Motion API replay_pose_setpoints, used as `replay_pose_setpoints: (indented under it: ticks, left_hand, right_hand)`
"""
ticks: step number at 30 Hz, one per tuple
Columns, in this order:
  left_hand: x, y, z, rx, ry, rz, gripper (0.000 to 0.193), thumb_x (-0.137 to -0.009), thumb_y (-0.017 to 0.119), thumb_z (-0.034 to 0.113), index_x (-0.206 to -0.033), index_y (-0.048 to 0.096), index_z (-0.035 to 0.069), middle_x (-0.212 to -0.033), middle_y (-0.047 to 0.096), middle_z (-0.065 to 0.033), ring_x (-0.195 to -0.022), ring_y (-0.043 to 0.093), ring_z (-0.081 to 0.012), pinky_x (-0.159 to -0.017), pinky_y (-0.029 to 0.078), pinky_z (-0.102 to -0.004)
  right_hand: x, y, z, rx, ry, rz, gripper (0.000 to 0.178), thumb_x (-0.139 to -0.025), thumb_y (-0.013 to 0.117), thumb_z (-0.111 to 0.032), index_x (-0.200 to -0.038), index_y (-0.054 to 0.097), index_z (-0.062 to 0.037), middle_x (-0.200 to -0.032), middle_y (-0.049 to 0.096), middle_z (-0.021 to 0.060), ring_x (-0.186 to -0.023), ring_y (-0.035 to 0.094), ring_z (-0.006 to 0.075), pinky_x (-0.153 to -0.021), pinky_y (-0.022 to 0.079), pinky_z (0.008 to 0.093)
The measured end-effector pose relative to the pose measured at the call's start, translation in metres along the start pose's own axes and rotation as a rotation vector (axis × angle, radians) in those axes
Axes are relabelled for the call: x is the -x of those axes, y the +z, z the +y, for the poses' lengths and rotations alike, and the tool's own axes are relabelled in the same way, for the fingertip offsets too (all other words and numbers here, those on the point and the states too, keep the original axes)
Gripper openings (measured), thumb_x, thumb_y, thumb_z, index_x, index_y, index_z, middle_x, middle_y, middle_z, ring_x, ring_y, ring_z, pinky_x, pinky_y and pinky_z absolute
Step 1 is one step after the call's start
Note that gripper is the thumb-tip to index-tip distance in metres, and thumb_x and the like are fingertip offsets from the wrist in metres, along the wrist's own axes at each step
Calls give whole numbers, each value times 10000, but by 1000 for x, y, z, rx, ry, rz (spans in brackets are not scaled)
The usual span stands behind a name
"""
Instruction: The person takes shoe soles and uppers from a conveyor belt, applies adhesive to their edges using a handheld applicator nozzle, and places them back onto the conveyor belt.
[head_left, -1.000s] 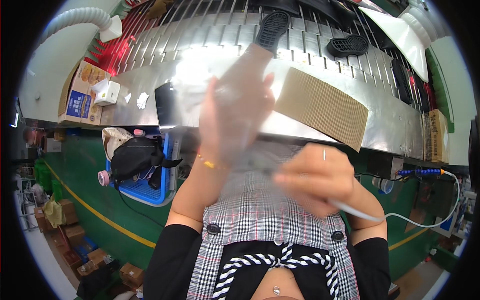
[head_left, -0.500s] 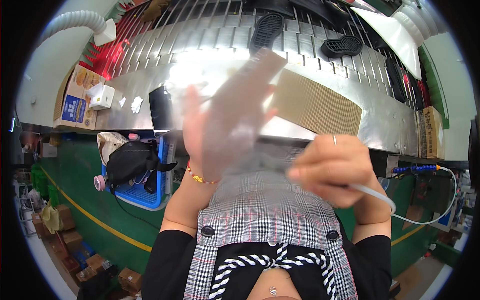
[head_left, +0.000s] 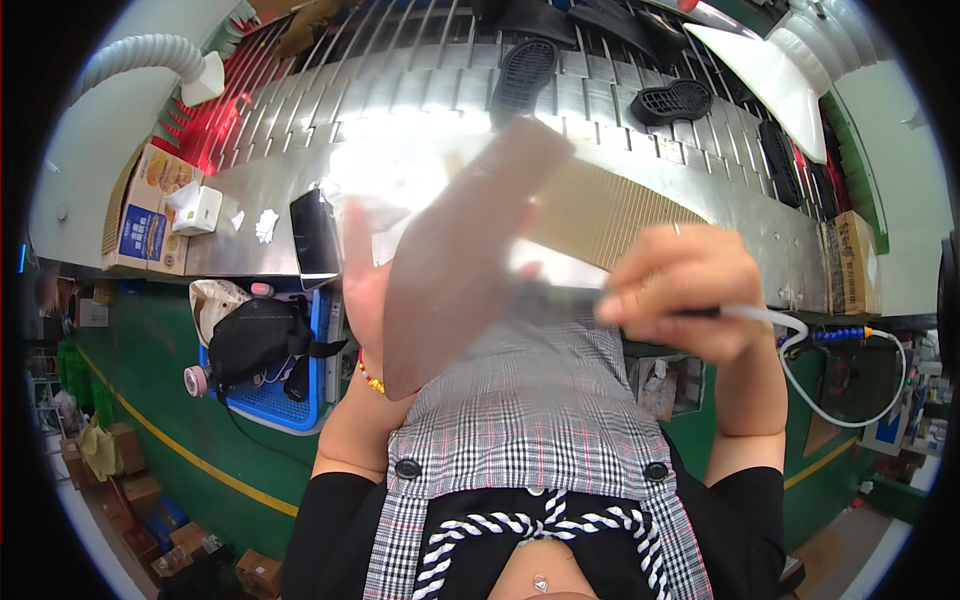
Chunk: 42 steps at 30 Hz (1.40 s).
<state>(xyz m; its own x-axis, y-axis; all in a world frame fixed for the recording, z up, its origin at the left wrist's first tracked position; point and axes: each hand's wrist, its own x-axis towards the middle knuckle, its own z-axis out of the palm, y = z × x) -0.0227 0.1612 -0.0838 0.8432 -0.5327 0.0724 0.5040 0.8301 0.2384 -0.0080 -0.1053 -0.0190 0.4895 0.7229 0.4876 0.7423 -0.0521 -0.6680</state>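
A flat, grey-brown, sole-shaped piece (head_left: 460,260) is tilted in front of my body, over the near edge of the metal bench. My left hand (head_left: 366,290) supports it from beneath, thumb along the left side and fingertips showing past the right edge; most of the palm is hidden. My right hand (head_left: 690,290) is closed around a slim tool with a dark handle (head_left: 697,312), from which a white hose (head_left: 800,375) trails right. The tool's blurred tip points toward the piece's right edge; whether they touch I cannot tell.
Ribbed brown cardboard (head_left: 610,210) lies on the bench (head_left: 760,255). Behind it, black shoe soles (head_left: 672,102) rest on metal slats. At left are a phone (head_left: 316,232), a tissue pack (head_left: 196,208) and a carton (head_left: 150,215). White ducts (head_left: 775,80) overhang both sides; a blue basket (head_left: 265,390) stands below.
My left hand and the sole-shaped piece have shifted slightly left, and the piece shows more of its broad face. My right hand has moved a little farther from my body with the tool.
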Motion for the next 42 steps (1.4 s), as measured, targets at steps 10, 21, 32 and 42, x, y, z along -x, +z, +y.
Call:
replay_pose_setpoints:
  ticks: [10,21,32,42]
  left_hand:
    - [10,-2,4,179,24,63,1075,-915,334,817,-1607,126,21,-1673,113,-205,-1555,15,-365,-1205,10,-666]
    - [7,-21,10,41,-54,-134,1088,-901,357,817,-1620,66,54,-1693,76,-150,-1569,14,-310,-1201,77,-663]
    - [-3,-48,28,211,-138,-318,1062,-915,546,674,-1612,61,35,-1683,-27,-186,-1548,-147,-328,-976,172,-892]
    - [-30,-77,46,241,-97,-286,1051,-915,607,609,-1611,68,34,-1676,-32,-209,-1536,-172,-363,-958,352,-828]
  right_hand:
    - [-6,-9,3,-28,-9,87,246,-736,759,-79,-961,762,19,-877,721,196,-727,684,249,-636,520,319]
    - [-4,-22,23,94,177,279,274,-714,792,-1,-986,770,8,-914,732,165,-780,710,253,-672,542,313]
    - [10,-39,69,-391,160,311,261,-753,764,19,-1011,740,55,-977,725,210,-865,708,277,-793,552,357]
    - [-1,-49,114,-519,249,393,236,-780,774,-23,-1004,748,47,-986,711,211,-880,694,260,-796,549,337]
